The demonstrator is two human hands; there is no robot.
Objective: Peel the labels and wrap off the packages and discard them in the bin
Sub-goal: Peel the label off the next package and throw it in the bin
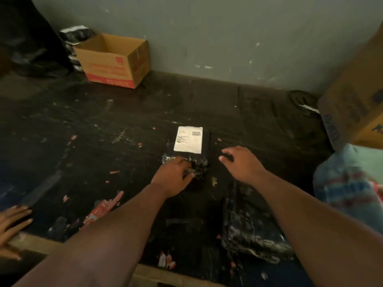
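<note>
A flat black package (pixel 205 141) lies on the dark table (pixel 103 125), with a white printed label (pixel 188 139) stuck on its top. Crumpled shiny black wrap (pixel 199 164) bunches at the package's near end. My left hand (pixel 172 179) grips that crumpled wrap with curled fingers. My right hand (pixel 240 162) hovers just right of the package, fingers spread and holding nothing. An open cardboard box (pixel 116 61) stands at the back left against the wall.
More crumpled black wrap (pixel 252 230) lies under my right forearm. Another person's hand (pixel 12 220) rests on the table's left front edge. A large cardboard box (pixel 356 96) and a striped bag (pixel 348 183) stand at right. Red scraps litter the table.
</note>
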